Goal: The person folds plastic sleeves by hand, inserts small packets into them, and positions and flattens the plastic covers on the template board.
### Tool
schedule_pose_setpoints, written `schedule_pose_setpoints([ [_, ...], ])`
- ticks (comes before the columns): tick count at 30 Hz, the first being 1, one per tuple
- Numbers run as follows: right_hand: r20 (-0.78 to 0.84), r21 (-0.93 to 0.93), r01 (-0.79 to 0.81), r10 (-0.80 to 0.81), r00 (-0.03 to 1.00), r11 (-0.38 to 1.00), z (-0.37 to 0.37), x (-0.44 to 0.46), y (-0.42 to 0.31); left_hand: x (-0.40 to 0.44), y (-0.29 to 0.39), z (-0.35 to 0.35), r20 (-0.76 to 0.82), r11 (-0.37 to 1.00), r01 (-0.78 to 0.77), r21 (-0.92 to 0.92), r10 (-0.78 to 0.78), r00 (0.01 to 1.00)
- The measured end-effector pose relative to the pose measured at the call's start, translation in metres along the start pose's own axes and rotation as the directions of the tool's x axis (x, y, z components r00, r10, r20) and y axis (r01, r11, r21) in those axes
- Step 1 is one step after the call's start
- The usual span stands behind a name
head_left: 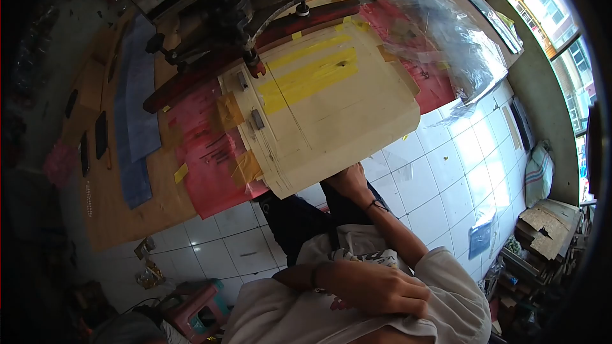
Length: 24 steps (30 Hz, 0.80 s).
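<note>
it's all about that near edge now: the cream board (344,114) lies flat on the bench (166,200), directly ahead of the right hand (347,181), which sits right at the edge on the person's side. the board's longer axis seems to run left to right across the body, roughly in line with the dark red bar (197,76) along its far side. yellow tape (312,79) stripes the top, two small grey blocks (257,119) stand near the left edge, and the red sheet (213,159) shows out from under that side.

right hand clearly the nearer one, then! its grip is partly tucked out of sight beneath the board's edge, so from here i can't tell how far open it is or whether it has hold of anything.

and the left hand (389,290)? folded across the chest, well apart from the board, fingers half curled against the shirt (280,312); whether that grip pinches any cloth, i can't tell.
</note>
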State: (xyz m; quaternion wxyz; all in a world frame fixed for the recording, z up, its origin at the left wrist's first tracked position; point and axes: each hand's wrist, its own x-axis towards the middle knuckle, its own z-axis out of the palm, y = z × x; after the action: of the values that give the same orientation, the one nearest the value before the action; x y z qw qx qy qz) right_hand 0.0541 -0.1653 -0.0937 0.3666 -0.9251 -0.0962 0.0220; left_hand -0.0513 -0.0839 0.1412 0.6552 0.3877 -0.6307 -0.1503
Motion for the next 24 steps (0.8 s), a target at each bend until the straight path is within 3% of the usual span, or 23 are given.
schedule_pose_setpoints([
  [4, -0.018, -0.004, 0.009, -0.009, 1.0, 1.0, 0.0, -0.001, 0.001, 0.008, -0.01, 0.007, -0.084, 0.961, -0.129, -0.244, 0.111, 0.99],
  [7, -0.006, -0.015, -0.01, 0.01, 1.0, 1.0, 0.002, -0.002, 0.005, -0.016, -0.014, -0.002, 0.134, 0.956, 0.102, -0.276, -0.067, 0.989],
  [11, 0.005, -0.018, -0.005, 0.005, 1.0, 1.0, 0.001, -0.001, 0.005, -0.057, -0.012, -0.026, 0.28, 0.915, 0.262, -0.307, -0.176, 0.944],
  [14, -0.012, -0.002, -0.004, 0.004, 1.0, 1.0, 0.0, -0.001, 0.002, -0.062, 0.0, -0.027, 0.244, 0.869, 0.346, -0.355, -0.271, 0.931],
  [18, 0.022, -0.028, -0.043, 0.043, 0.999, 0.999, -0.002, -0.003, -0.003, -0.05, -0.003, -0.015, 0.125, 0.953, 0.234, -0.195, -0.212, 0.969],
  [21, 0.017, -0.043, -0.04, 0.041, 0.999, 0.998, 0.002, -0.003, 0.0, -0.039, -0.012, -0.003, 0.067, 0.997, 0.072, -0.021, -0.07, 0.995],
  [24, 0.035, -0.041, -0.028, 0.03, 0.999, 0.999, 0.006, -0.004, 0.004, -0.027, -0.01, 0.018, -0.052, 0.991, 0.053, -0.123, -0.06, 0.997],
])
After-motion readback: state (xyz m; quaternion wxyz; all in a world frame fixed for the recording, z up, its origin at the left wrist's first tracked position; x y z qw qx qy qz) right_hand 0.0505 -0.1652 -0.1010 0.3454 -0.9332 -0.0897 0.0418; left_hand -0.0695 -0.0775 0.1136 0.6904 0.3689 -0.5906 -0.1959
